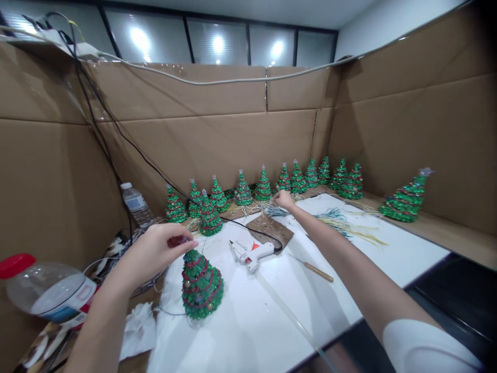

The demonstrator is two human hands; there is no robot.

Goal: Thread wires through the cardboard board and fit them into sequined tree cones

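A small green beaded Christmas tree (pixel 202 290) with red garland stands on the white board (pixel 248 321), a thin wire trailing from its base. At its tip, the fingers of my left hand (pixel 161 251) are pinched together on the tree's top. My right hand (pixel 284 200) reaches far forward over pale and teal wire strands (pixel 277 211), fingers closed; what they hold is hidden. Between my arms lies a white glue gun (pixel 254 255) with a long clear glue stick (pixel 291 313) running from its rear. A wooden-handled tool (pixel 318 272) rests beside it.
Several similar trees (pixel 243 189) line the back cardboard wall (pixel 217 134), with another tree (pixel 406 202) at right. Bunched wires (pixel 349 225) lie on the board. A brown plate (pixel 271 233) sits behind the glue gun. Bottles (pixel 135 202), tissue (pixel 137 331) and black cables (pixel 101 114) are at left.
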